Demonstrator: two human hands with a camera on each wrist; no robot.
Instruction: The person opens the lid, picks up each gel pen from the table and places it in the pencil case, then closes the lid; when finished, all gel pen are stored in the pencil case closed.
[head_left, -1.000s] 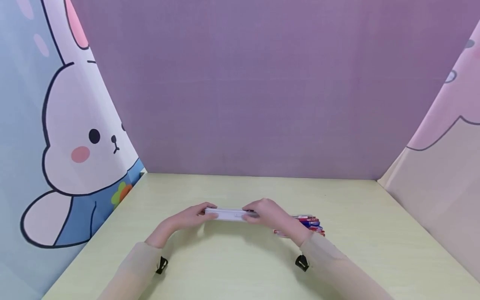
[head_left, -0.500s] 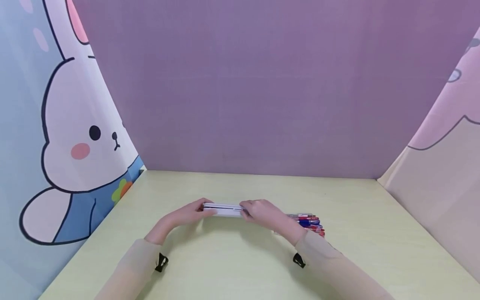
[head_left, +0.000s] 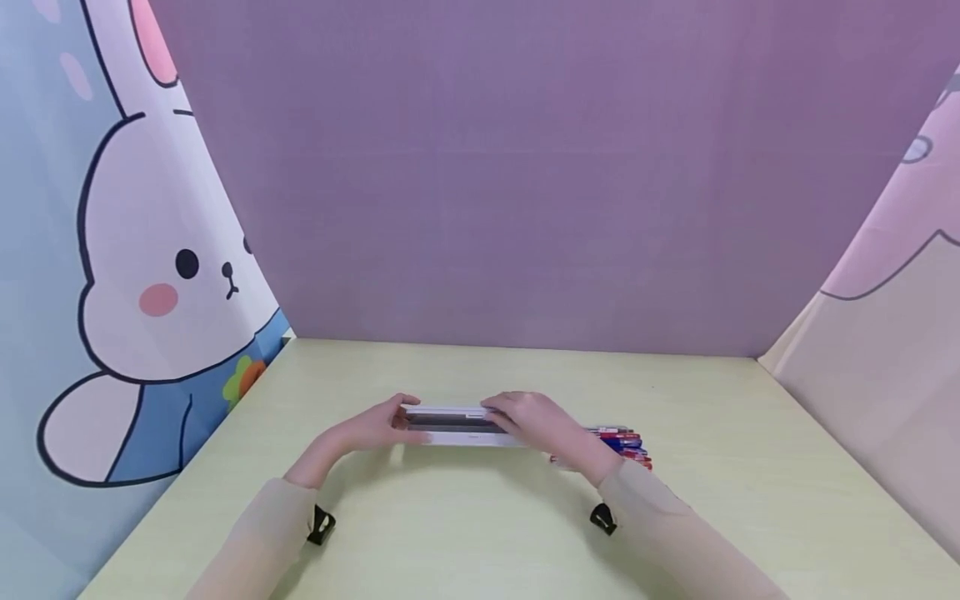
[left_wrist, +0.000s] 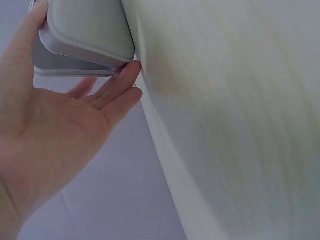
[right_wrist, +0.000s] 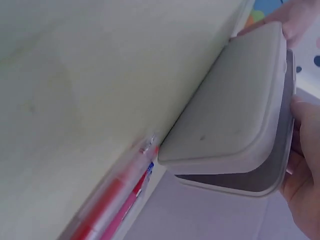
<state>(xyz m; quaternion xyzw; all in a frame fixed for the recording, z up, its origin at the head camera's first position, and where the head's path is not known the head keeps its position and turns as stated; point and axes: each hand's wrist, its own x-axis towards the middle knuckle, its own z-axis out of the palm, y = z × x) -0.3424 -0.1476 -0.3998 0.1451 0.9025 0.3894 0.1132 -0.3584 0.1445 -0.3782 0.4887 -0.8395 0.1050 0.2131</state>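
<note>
A white hinged pencil case (head_left: 465, 438) stands on the table in front of me, its lid (head_left: 442, 410) partly raised so that a dark gap shows along its long side. My left hand (head_left: 367, 427) grips its left end, thumb on the near side and fingers at the far side. In the left wrist view the rounded end of the case (left_wrist: 90, 25) sits between thumb and fingers. At the right end, my right hand (head_left: 534, 419) holds the lid's edge. The right wrist view has the case (right_wrist: 225, 95) gaping, with right fingers (right_wrist: 300, 170) at the lid.
Several red and blue pens (head_left: 626, 443) lie in a bunch on the pale table (head_left: 465, 533), right of the case and partly behind my right forearm. A purple backdrop (head_left: 480, 183) rises at the table's back edge. A rabbit-print cloth (head_left: 150, 233) hangs at left.
The case has tilted and its lid has come up from shut, first to a thin slit, then to a wider gap. Both hands have stayed at its ends, the right one shifting slightly.
</note>
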